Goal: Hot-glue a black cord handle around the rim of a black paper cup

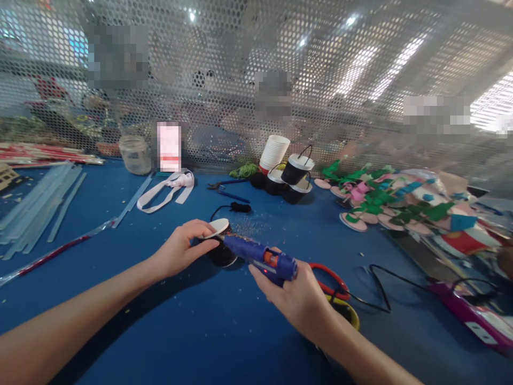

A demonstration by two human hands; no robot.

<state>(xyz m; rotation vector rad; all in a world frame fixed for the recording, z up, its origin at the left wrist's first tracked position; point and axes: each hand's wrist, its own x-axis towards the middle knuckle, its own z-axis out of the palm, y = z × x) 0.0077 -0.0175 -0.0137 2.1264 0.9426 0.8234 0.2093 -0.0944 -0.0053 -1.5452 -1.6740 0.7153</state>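
My right hand is wrapped round a blue glue gun, whose nozzle points left at the rim of a small black cup with a white inside. The fingers of my left hand pinch the cup's rim from the left, close to the nozzle. The cup is tilted a little. A black cord runs from behind it to a small black bundle of yarn. Whether glue lies on the rim is too small to tell.
Behind are pliers, stacked white cups, black cups with handles and white ribbon. Glue sticks lie left, fabric flowers right. Red-and-yellow scissor handles, a cable and a purple power strip are nearer right.
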